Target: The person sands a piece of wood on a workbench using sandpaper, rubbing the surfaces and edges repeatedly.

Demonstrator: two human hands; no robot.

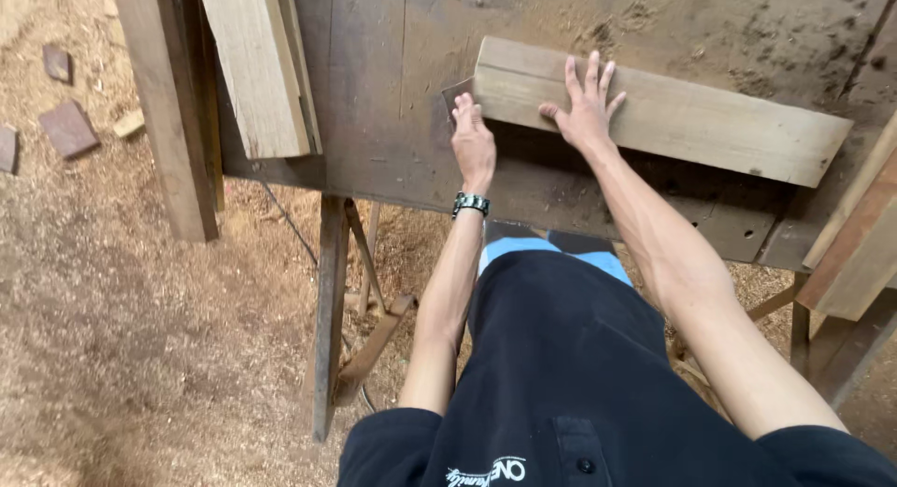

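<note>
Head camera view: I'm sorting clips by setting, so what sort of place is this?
Probably a woodworking shop or sawmill: sawdust floor, a worn workbench, and a sawn plank under both hands.

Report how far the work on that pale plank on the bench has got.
Done: the pale plank lies flat on the dark workbench, with sawdust thick on the floor. In hand: the right hand presses flat on the plank's top, while the left hand holds a small dark piece against its near end. Left: another board waits at the bench's edge, untouched.
</note>
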